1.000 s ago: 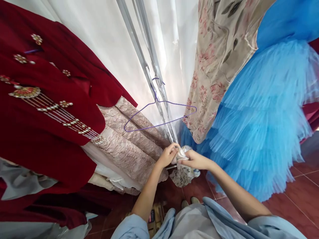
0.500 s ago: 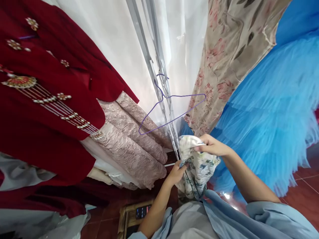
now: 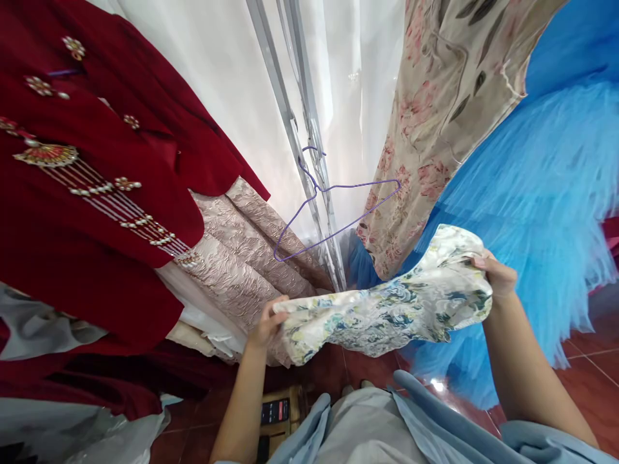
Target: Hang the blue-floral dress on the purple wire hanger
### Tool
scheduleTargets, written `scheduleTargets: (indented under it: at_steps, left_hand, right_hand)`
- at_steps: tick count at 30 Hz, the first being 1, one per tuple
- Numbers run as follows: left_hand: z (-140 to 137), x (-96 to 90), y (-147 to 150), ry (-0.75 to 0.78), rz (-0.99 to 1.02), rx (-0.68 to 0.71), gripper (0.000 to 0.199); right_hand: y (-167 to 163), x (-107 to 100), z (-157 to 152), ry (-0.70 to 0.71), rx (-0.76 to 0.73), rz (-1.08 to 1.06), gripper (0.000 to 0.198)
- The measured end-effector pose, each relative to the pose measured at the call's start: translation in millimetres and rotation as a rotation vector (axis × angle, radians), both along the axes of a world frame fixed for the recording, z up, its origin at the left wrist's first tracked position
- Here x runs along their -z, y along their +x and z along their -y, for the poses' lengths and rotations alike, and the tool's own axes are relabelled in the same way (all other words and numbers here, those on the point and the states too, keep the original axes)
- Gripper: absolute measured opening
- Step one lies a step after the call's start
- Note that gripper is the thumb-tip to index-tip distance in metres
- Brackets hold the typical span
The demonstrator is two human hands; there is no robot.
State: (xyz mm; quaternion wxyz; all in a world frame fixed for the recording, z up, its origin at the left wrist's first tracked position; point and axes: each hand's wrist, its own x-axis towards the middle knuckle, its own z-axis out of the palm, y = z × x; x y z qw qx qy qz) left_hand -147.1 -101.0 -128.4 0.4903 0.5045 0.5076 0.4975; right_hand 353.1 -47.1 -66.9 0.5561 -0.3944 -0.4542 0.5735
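On my feed, the floral garment [image 3: 387,312], bunched up half a second ago, now stretches between hands drawn well apart: left hand [image 3: 267,322] pinching one end, right hand [image 3: 498,276] the other, below the unmoved purple hanger [image 3: 358,185].

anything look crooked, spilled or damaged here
The purple wire hanger at the metal uprights looks askew: it slants, right end higher than left, though the wide view may exaggerate that. I see no spill, nor tear in the white floral garment.
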Motion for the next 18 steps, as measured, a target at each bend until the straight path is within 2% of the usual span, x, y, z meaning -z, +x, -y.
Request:
scheduleTargets:
  at_steps: [3, 6, 8, 10, 13, 15, 18]
  left_hand:
    - [-24, -36.5, -25, 0.111, 0.153, -0.054, 0.041]
    - [-64, -72.0, -39, 0.234, 0.163, -0.147, 0.038]
    - [-96, -86.9, -38, 0.294, 0.152, -0.231, 0.040]
    - [-125, -91.3, -28, 0.286, 0.176, -0.208, 0.042]
    - [-153, -83.5, -6, 0.156, 0.180, -0.084, 0.043]
    - [-160, -77.3, 5, 0.087, 0.148, -0.065, 0.046]
    - [-158, -78.1, 3, 0.112, 0.160, -0.087, 0.052]
  right_hand:
    - [-16, 4, 3, -0.038, -0.020, 0.066, 0.034]
    - [-33, 5, 4, -0.040, -0.056, 0.126, 0.037]
    - [-43, 5, 1, -0.027, -0.096, 0.154, 0.038]
    - [-50, 6, -5, -0.005, -0.129, 0.194, 0.038]
    - [-57, 13, -17, 0.061, -0.086, 0.250, 0.036]
    - [-58, 22, -25, 0.114, 0.024, 0.280, 0.034]
    - [-50, 31, -38, 0.189, 0.201, 0.326, 0.030]
